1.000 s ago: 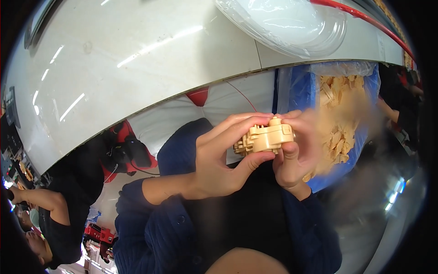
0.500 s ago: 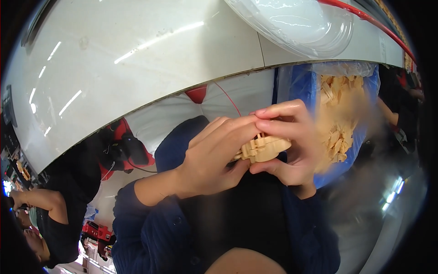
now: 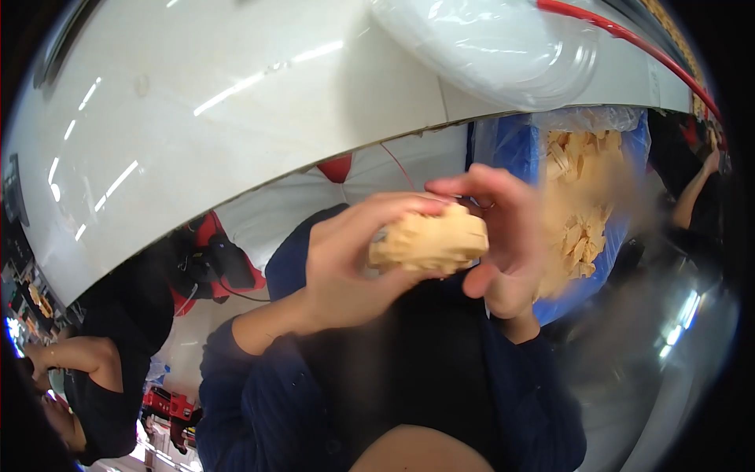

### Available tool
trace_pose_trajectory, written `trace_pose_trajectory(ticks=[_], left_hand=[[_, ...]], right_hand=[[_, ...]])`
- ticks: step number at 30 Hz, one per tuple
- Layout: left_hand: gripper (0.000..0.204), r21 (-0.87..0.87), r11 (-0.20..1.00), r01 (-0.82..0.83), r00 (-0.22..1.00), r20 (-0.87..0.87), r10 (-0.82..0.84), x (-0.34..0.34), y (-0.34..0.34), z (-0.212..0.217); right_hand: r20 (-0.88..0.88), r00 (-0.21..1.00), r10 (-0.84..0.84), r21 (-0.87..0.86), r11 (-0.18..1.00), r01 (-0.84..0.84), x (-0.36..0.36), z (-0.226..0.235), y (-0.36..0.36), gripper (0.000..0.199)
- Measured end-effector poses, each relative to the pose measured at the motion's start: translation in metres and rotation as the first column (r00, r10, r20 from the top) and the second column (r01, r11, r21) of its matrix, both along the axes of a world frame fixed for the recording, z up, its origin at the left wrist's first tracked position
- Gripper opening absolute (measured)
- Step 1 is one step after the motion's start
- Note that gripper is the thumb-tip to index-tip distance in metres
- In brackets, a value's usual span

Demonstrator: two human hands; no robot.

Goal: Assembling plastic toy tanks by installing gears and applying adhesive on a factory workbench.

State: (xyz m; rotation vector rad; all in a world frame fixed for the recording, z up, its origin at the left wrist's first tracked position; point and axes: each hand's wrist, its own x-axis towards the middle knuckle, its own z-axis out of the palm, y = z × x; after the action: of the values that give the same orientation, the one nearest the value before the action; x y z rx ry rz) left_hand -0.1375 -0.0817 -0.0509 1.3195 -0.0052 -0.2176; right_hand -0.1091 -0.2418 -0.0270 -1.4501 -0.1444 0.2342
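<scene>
A small pale wooden model (image 3: pixel 431 242), built from cut pieces, is held up in front of me between both hands and looks blurred. My left hand (image 3: pixel 346 263) wraps it from the left, with the fingers curled over its top. On the right, my right hand (image 3: pixel 503 244) grips its other end, thumb and fingers bent around it. Dark blue sleeves cover both forearms.
A blue bin lined with clear plastic (image 3: pixel 511 145) holds several loose wooden pieces (image 3: pixel 582 204) just right of my hands. A white table (image 3: pixel 236 102) curves across the top, with a clear plastic bag (image 3: pixel 487 47) on it. Another person's arm (image 3: pixel 75 354) shows at lower left.
The model has been turned in my hands and moved a little down and left. My right fingers now curl over its right end, and it looks more blurred.
</scene>
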Motion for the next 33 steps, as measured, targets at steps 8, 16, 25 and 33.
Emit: trace_pose_trajectory(ticks=[8, 16, 25, 33], left_hand=[[0.06, -0.197, 0.961, -0.196, 0.975, 0.068, 0.213, -0.008, -0.002, -0.016], [0.077, -0.166, 0.858, -0.486, 0.867, -0.22, 0.448, -0.008, -0.003, 0.003], [0.116, -0.133, 0.927, -0.351, 0.93, -0.165, 0.328, -0.027, 0.011, 0.024], [0.092, -0.052, 0.922, -0.383, 0.921, -0.102, 0.376, -0.02, 0.042, 0.054]], right_hand=[[0.188, 0.98, 0.059, -0.188, 0.982, -0.023, 0.006, 0.006, -0.004, 0.028], [0.014, 0.987, 0.162, -0.164, 0.974, -0.158, 0.002, 0.018, 0.003, 0.046], [-0.416, 0.906, 0.08, 0.263, 0.964, 0.035, 0.002, 0.037, 0.015, 0.031], [-0.564, 0.741, 0.365, 0.406, 0.904, -0.136, 0.017, 0.042, 0.013, 0.034]])
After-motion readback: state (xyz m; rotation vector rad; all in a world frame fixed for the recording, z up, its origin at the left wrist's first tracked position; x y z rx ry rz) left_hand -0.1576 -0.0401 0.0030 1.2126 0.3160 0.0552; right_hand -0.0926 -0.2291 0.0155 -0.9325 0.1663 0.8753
